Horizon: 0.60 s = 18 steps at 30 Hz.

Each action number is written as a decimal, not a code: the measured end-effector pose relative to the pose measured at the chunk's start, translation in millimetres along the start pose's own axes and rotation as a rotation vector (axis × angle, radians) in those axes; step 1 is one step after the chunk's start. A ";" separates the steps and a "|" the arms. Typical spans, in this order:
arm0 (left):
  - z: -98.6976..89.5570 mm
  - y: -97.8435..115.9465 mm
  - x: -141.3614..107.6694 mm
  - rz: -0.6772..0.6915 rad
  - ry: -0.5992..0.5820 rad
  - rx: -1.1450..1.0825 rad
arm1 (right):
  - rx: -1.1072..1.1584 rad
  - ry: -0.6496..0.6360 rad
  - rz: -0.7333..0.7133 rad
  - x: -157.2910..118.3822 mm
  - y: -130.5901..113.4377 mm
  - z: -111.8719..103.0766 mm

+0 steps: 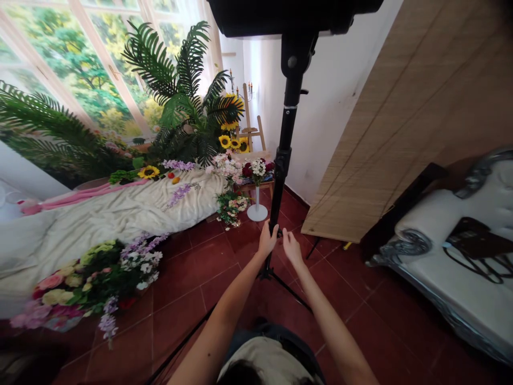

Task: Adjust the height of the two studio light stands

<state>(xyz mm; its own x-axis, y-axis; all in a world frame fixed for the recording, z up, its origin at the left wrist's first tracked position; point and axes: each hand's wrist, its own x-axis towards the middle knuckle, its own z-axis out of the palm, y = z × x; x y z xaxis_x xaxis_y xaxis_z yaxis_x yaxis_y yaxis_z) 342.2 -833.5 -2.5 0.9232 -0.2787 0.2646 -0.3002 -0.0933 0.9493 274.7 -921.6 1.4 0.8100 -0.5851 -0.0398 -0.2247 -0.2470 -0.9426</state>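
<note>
I wrap my left hand (266, 240) around the black pole (276, 199), likely steadying it; my right hand (292, 248) meets its knob (280, 232), but I cannot tell if it pinches.

The dark red tiled floor (180, 272) is bordered by a white wall (328, 80); the pale-framed window (76, 59) is brightly lit, and the tufted sofa (460, 272) is trimmed in carved silver.

On our left, a blanket (132, 214) lies in front of the window (92, 69). Palm leaves (176, 80) stand between them. On our right, we see a bag (476, 243) on a sofa (473, 283). A vase (257, 203) stands on the floor (184, 278), near the wall (316, 101).
</note>
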 end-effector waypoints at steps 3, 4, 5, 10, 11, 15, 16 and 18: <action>1.3 -0.5 0.4 0.021 -0.040 -0.031 | -0.307 0.084 -0.217 -4.1 3.4 -5.3; 1.8 -1.2 0.5 0.019 -0.040 -0.042 | -0.374 0.080 -0.255 -4.3 3.9 -6.9; 2.2 -1.9 0.5 0.016 -0.036 -0.049 | -0.423 0.068 -0.286 -3.7 4.3 -8.4; 1.8 -2.0 0.1 0.017 -0.048 -0.060 | -0.472 -0.036 -0.411 9.0 11.2 -14.5; 1.3 -1.2 0.1 0.020 -0.058 -0.066 | -0.474 -0.046 -0.418 12.0 13.1 -15.2; 0.4 1.7 0.0 0.009 -0.080 -0.089 | -0.501 -0.030 -0.399 19.9 18.4 -14.8; 0.6 1.8 0.0 0.007 -0.078 -0.087 | -0.495 -0.024 -0.396 20.9 18.8 -13.9; 1.2 1.0 -0.2 0.010 -0.065 -0.071 | -0.456 -0.021 -0.387 22.3 18.5 -12.0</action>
<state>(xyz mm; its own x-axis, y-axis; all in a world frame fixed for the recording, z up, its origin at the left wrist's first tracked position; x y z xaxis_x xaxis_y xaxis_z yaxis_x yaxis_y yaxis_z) 341.4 -834.7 -1.8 0.9019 -0.3413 0.2649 -0.2898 -0.0232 0.9568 282.1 -948.5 -13.0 0.8888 -0.3721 0.2675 -0.1170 -0.7486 -0.6526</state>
